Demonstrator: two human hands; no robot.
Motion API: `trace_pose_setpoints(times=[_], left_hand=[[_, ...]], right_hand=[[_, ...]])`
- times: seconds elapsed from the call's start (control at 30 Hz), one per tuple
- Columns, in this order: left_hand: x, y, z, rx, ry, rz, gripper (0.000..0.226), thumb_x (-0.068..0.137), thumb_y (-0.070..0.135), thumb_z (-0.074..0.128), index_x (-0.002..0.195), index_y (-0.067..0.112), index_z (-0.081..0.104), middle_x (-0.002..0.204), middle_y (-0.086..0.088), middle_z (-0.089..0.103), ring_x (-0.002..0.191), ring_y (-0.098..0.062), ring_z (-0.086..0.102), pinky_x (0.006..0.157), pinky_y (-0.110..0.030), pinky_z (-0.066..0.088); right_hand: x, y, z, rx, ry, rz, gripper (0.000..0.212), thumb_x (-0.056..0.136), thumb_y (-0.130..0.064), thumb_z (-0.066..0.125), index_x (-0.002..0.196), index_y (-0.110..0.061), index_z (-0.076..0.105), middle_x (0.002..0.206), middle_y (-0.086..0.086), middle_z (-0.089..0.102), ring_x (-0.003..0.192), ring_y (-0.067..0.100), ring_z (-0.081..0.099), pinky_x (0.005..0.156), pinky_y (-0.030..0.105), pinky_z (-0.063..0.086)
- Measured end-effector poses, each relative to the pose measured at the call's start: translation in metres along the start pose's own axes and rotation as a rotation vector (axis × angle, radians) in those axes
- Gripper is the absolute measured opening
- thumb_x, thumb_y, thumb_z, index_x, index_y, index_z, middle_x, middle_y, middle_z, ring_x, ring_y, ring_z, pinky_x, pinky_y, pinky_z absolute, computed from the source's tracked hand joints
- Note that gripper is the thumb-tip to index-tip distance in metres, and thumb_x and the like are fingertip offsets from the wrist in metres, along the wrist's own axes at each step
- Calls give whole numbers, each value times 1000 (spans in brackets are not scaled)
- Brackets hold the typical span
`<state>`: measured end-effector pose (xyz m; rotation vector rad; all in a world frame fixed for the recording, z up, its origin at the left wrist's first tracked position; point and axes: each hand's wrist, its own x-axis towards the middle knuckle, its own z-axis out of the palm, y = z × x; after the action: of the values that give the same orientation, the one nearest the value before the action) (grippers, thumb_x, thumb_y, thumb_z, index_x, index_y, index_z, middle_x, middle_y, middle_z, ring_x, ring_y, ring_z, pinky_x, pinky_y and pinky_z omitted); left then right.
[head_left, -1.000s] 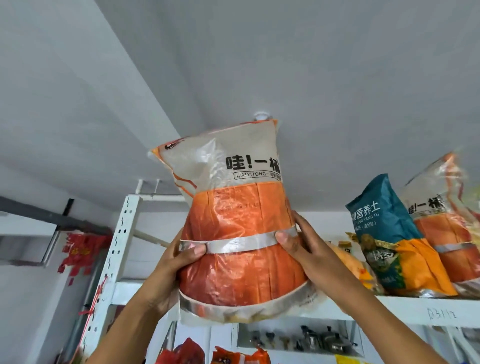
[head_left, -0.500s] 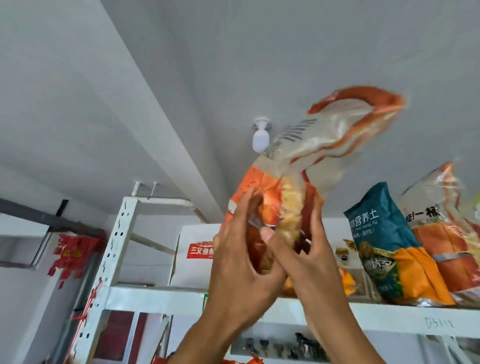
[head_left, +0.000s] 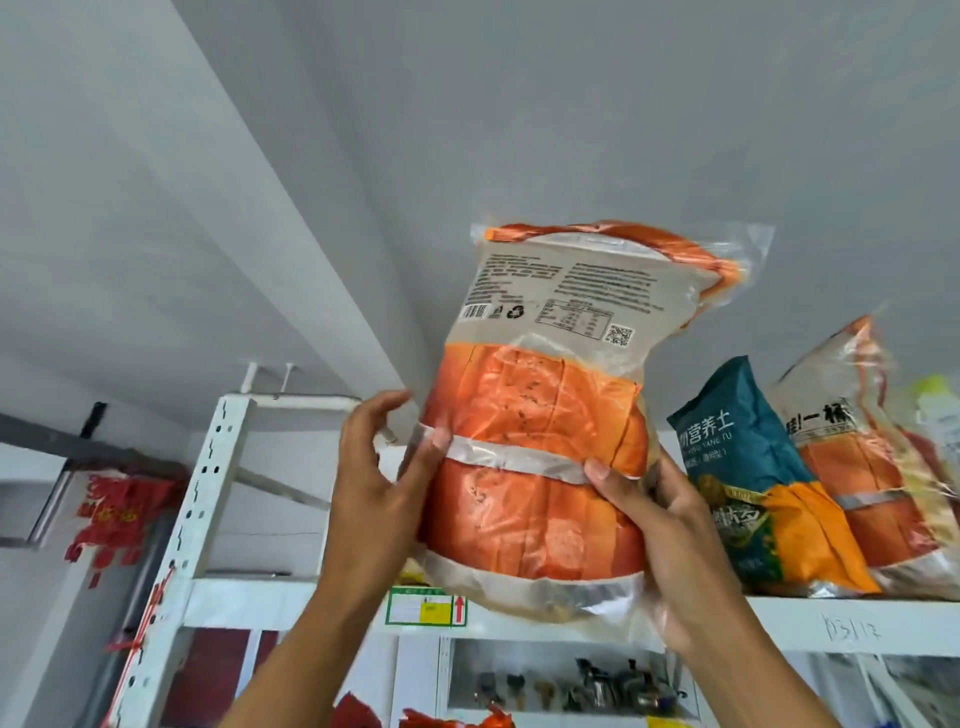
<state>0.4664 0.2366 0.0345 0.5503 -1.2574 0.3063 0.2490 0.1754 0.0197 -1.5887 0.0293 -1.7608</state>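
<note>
Between left hand (head_left: 382, 486) and right hand (head_left: 662, 530), clear bag (head_left: 548, 332) of orange packs (head_left: 524, 525).

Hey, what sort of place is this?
Likely a stockroom or warehouse: a white slotted rack, a label on its shelf edge, and a teal bag stored on top, near the held orange bag.

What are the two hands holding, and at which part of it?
The orange bag, at mid-height: the left hand grips its left edge, the right hand its right side, thumb on the front.
</note>
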Motion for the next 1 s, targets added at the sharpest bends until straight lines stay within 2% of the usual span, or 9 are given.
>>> trace_pose_setpoints(times=[0.1,0.3,0.4,0.53,0.63,0.7,0.8,0.9,1.0], left_hand=[[12,-10,-16,-122,-327,-375,106,47,82,82,140,48,47,134,10,66,117,-9,68,104,-39,52],[21,-2,-21,-107,-717,-334,109,48,76,87,145,48,44,134,16,67,121,-10,67,104,-38,53],[14,-6,-12,-218,-679,-357,120,43,69,94,147,41,41,136,5,67,122,-21,67,106,-47,52],[0,-9,-7,-207,-557,-265,103,52,61,93,142,50,44,131,11,69,117,-17,70,101,-47,56],[-9,-3,-1,-178,-440,-189,90,62,44,94,138,53,47,126,16,71,112,-10,71,93,-37,59],[-15,1,7,-153,-369,-130,92,67,30,98,141,49,47,125,16,71,110,-8,71,90,-32,61],[-23,8,24,-109,-258,-18,100,65,28,97,147,41,43,127,16,69,112,-5,70,92,-28,60],[-31,14,35,27,-152,85,108,65,47,94,153,49,32,130,19,64,116,-2,66,94,-28,57],[-39,21,43,188,-197,205,113,67,46,87,155,60,18,130,14,50,119,-10,59,94,-38,57]], right_hand=[[1,-4,-12,31,-30,44,43,79,-18,75,122,-24,71,113,8,78,95,28,78,69,40,65],[0,0,-25,69,-45,97,39,76,-19,74,114,-25,76,113,13,77,92,31,78,64,37,63],[-3,-1,-29,31,-78,105,39,71,-19,83,109,-29,78,111,12,78,91,32,78,64,39,64],[-7,-7,-30,-289,74,-94,62,64,-62,89,121,-50,68,116,-9,76,101,17,75,79,36,61],[-12,-11,-28,-577,263,-352,64,71,-57,78,129,-51,52,116,-16,61,107,11,62,77,28,53],[-23,-15,-14,-630,218,-439,49,77,-51,74,121,-52,52,107,-19,56,100,8,60,75,31,54],[-40,-20,13,-694,41,-401,45,81,-55,68,123,-53,50,104,-18,54,98,4,58,77,24,50],[-43,-21,30,-723,71,-342,66,79,-58,70,135,-55,35,121,-14,48,107,1,57,87,21,48],[-38,-21,41,-652,117,-179,99,72,-59,79,149,-49,18,127,-11,38,107,-3,53,74,5,42]])
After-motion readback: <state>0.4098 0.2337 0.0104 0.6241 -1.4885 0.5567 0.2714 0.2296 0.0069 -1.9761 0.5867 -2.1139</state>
